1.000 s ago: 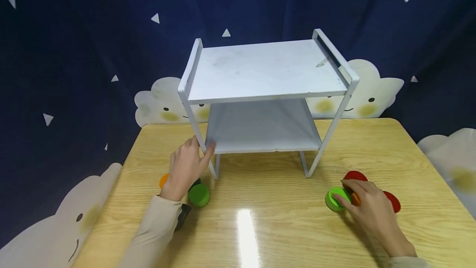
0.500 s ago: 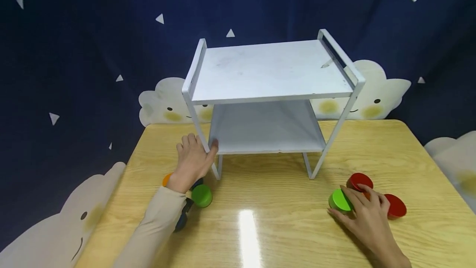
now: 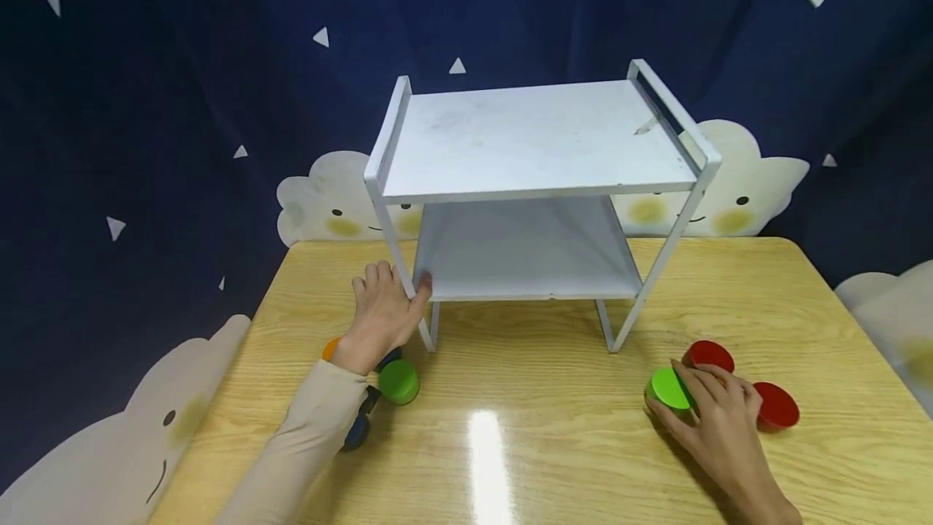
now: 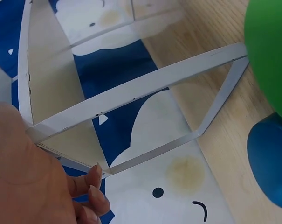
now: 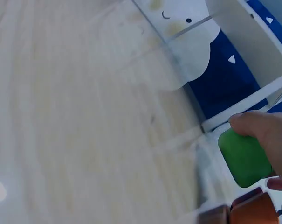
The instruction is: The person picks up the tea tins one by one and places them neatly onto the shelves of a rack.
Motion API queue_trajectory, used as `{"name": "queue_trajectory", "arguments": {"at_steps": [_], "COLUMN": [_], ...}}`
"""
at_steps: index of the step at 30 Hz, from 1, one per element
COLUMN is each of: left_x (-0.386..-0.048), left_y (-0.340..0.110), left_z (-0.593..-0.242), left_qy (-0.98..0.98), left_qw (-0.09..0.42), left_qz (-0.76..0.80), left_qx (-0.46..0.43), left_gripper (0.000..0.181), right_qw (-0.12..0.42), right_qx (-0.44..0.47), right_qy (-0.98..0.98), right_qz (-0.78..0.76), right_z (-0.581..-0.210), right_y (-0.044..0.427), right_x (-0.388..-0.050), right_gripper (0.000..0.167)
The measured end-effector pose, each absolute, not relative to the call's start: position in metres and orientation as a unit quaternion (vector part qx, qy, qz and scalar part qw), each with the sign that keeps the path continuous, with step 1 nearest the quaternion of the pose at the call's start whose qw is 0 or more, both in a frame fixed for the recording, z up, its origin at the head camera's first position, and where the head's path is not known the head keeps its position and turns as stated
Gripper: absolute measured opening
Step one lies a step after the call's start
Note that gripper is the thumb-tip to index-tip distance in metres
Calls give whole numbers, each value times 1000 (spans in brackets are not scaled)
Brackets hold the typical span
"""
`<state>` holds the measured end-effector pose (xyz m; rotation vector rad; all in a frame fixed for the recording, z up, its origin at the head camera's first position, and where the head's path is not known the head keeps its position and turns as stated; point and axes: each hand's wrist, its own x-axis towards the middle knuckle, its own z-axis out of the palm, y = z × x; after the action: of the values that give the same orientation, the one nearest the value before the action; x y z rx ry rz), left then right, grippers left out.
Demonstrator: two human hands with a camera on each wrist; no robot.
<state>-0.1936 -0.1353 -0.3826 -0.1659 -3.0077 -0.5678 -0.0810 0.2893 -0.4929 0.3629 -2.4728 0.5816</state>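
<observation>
A white two-tier shelf rack (image 3: 539, 140) stands on the wooden table. My left hand (image 3: 381, 310) grips its left front post near the lower tier, thumb on the inner side and fingers outside. In the left wrist view the same hand (image 4: 33, 172) is at the rack's side frame. On the right, my right hand (image 3: 722, 428) holds a bright green cylinder (image 3: 666, 389) between thumb and fingers, low over the table. The right wrist view shows the thumb along the edge of that green cylinder (image 5: 243, 158); whether it touches the table is hidden.
Two red cylinders (image 3: 777, 406) and a partly hidden orange one (image 3: 717, 382) lie around my right hand. Beside my left forearm are a darker green cylinder (image 3: 398, 382), dark blue pieces (image 3: 357, 433) and an orange piece (image 3: 330, 348). A dark blue curtain (image 3: 182, 63) hangs behind.
My right hand has shifted, its thumb and fingers moving around the green cylinder. The left hand stays at the post. The whole view has slid slightly to the right.
</observation>
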Motion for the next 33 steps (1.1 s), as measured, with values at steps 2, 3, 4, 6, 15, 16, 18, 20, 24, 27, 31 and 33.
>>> {"name": "queue_trajectory", "arguments": {"at_steps": [2,3,4,6,15,16,18,20,24,27,31,33], "left_x": [-193,-193,-193,-193,-193,-193,-193,-193,-193,-193,-193,-193], "left_y": [-135,-135,-134,-134,-134,-134,-134,-134,-134,-134,-134,-134], "left_z": [-383,-383,-382,-382,-382,-382,-382,-382,-382,-383,-383,-382], "left_qy": [-981,-982,-982,-983,-984,-983,-983,-984,-984,-985,-985,-984], "left_qw": [36,35,34,33,34,33,32,31,29,28,26,27], "left_qz": [-182,-180,-179,-176,-170,-171,-171,-172,-168,-165,-166,-168], "left_qx": [-52,-51,-51,-50,-50,-49,-48,-46,-46,-47,-46,-45], "left_gripper": [47,48,48,49,49,49,50,51,52,53,52,53], "right_qw": [283,283,280,277,287,288,288,290,295,300,300,296], "right_qx": [140,143,146,150,167,170,174,178,190,201,210,214], "right_qy": [-922,-921,-921,-921,-917,-915,-914,-912,-907,-903,-900,-899], "right_qz": [224,226,228,230,223,224,228,230,233,235,237,243], "right_z": [-489,-486,-484,-480,-461,-459,-456,-453,-446,-441,-435,-432], "right_y": [286,284,281,277,254,252,248,243,234,228,218,214], "right_x": [-82,-82,-83,-84,-89,-90,-93,-96,-101,-103,-107,-108], "right_gripper": [66,65,65,65,69,70,70,71,68,65,64,64]}}
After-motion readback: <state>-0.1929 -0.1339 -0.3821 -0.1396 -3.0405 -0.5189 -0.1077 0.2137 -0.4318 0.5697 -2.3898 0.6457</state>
